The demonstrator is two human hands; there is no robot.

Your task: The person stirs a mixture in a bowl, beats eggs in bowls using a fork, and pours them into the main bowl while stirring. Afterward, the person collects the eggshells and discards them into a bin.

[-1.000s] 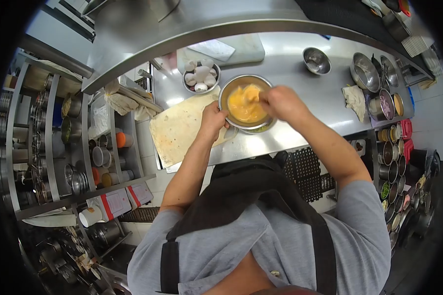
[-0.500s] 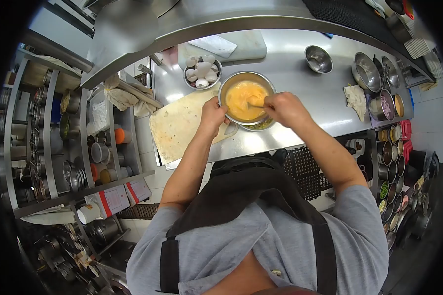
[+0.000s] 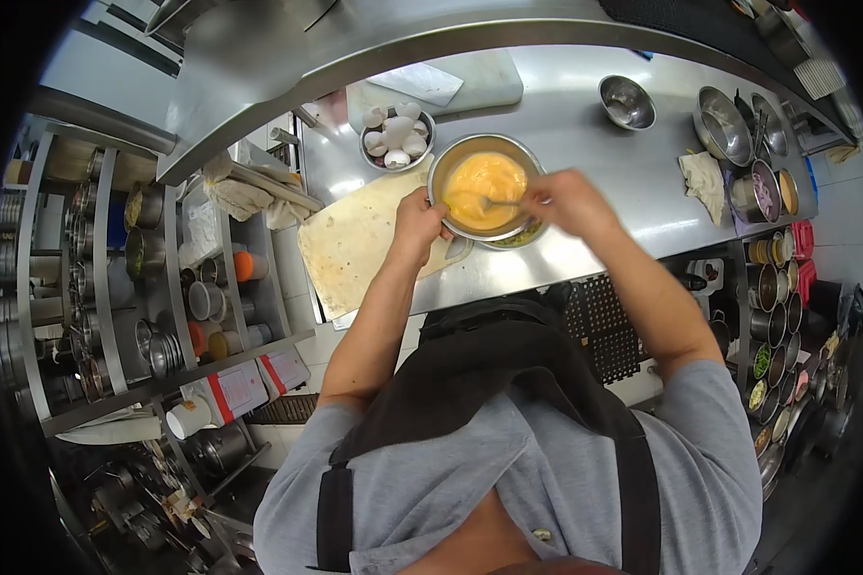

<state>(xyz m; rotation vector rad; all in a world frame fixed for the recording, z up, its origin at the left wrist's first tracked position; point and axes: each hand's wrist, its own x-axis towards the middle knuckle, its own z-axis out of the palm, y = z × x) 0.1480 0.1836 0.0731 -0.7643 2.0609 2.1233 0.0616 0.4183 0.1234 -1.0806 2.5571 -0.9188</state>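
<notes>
A steel bowl (image 3: 438, 174) of beaten yellow-orange egg (image 3: 479, 182) is tilted over another bowl (image 3: 525, 237) with something green in it. My left hand (image 3: 418, 225) grips its left rim, thumb and fingers closed on it. At the right rim my right hand (image 3: 573, 203), slightly blurred, is closed round the handle of a fork (image 3: 491, 202), whose head is in the egg. Just to the upper left, a smaller bowl (image 3: 366, 151) holds several eggshells (image 3: 397, 132).
A worn cutting board (image 3: 345, 254) lies left of the bowl, a pale board (image 3: 489, 81) behind it. An empty steel bowl (image 3: 628, 103), a cloth (image 3: 704, 184) and more bowls (image 3: 724, 125) stand to the right. A metal shelf edge (image 3: 393, 59) crosses above; racks are at left.
The egg has swirled as the fork moved round in it, and my right hand has shifted slightly. My left hand keeps its hold on the rim. The whole view has shifted a little.
</notes>
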